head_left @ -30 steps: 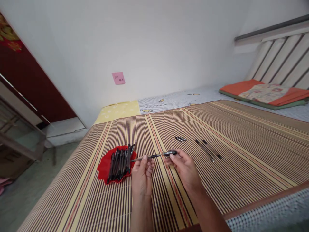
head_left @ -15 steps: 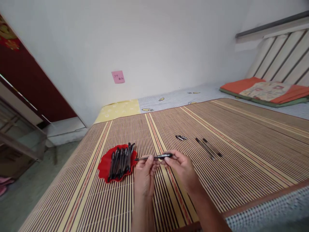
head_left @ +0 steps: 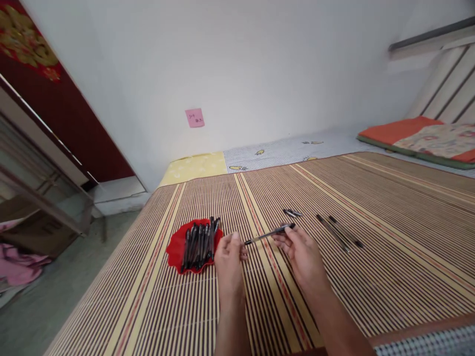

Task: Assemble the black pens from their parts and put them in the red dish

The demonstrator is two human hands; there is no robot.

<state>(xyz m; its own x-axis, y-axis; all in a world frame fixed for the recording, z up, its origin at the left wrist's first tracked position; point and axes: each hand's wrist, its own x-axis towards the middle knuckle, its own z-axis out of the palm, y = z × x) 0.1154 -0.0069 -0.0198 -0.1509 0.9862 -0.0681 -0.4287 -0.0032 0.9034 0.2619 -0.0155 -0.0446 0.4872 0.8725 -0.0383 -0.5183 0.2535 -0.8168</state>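
Observation:
A black pen with a clear barrel slants between my hands above the striped mat, its right end higher. My right hand pinches the dark capped end between thumb and fingers. At the other end, my left hand has its thumb and curled fingers closed around the tip. Just left of that hand, a red wavy-edged plate carries several black pens lying side by side. Beyond my right hand, a few small black pen caps sit on the mat. Two uncapped pens lie to their right.
The striped mat covers the bed up to the white wall. A pink note is stuck there. Folded orange and floral bedding lies at the far right. Past the bed's left edge, a cardboard box and pink cloth are on the floor.
My right hand has moved away from my left along the pen, baring more of the barrel between them. The pen now tilts up to the right. The whole view has shifted left.

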